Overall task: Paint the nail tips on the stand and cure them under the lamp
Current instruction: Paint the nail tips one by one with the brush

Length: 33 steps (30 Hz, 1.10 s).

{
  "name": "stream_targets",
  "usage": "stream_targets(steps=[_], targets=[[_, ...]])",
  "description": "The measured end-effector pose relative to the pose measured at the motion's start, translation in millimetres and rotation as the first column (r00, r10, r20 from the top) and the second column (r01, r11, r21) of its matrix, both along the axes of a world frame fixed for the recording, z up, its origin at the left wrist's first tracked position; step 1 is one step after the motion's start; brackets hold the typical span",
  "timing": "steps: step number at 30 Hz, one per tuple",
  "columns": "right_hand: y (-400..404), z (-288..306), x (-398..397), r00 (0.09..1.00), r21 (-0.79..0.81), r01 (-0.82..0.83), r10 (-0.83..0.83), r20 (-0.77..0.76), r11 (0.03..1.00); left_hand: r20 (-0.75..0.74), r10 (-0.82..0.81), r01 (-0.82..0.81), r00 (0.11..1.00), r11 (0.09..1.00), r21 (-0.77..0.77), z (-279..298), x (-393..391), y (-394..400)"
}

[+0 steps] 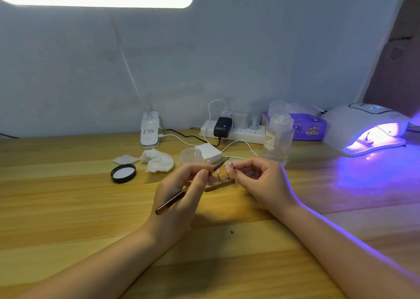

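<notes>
A small wooden stand (221, 185) with metal pegs lies on the desk between my hands. Pink nail tips sit on the pegs (218, 176). My left hand (181, 191) grips a thin dark brush (172, 201), whose tip points at the nail tips. My right hand (261, 180) pinches one nail tip (229, 165) at the stand's right end. The white curing lamp (363, 128) stands at the far right, glowing violet, with a second small stand (366, 140) inside it.
A black jar lid (123, 173) and crumpled wipes (156, 160) lie to the left. A clear jar (191, 156), white pad stack (209, 153), pump bottle (278, 135), power strip (234, 130), tissue pack (306, 128) and desk-lamp base (150, 130) stand behind the hands.
</notes>
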State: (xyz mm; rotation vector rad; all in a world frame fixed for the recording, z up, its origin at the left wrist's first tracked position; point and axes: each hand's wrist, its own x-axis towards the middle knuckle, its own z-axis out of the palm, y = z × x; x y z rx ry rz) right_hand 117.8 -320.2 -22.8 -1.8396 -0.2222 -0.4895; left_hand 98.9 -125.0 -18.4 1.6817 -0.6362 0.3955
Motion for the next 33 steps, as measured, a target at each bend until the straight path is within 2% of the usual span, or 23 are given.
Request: stream_targets(steps=[7, 14, 20, 33], targets=[[-0.7, -1.4, 1.0, 0.999, -0.049, 0.035, -0.034, 0.007, 0.998, 0.006, -0.005, 0.005, 1.000, 0.996, 0.084, 1.2, -0.1, -1.2], [-0.7, -1.8, 1.4, 0.998, -0.063, 0.061, -0.059, 0.027, 0.996, 0.020, 0.026, -0.027, 0.999, 0.999, 0.046, -1.3, 1.8, -0.5], [0.8, -0.6, -0.9, 0.994, -0.112, 0.101, -0.097, 0.043, 0.988, 0.051, 0.041, -0.048, 0.998, 0.991, 0.127, -0.5, 1.5, -1.2], [1.8, 2.7, -3.8, 0.994, -0.148, 0.107, -0.102, 0.043, 0.983, 0.048, 0.055, -0.061, 0.997, 0.989, 0.134, -1.1, 2.5, -1.4]])
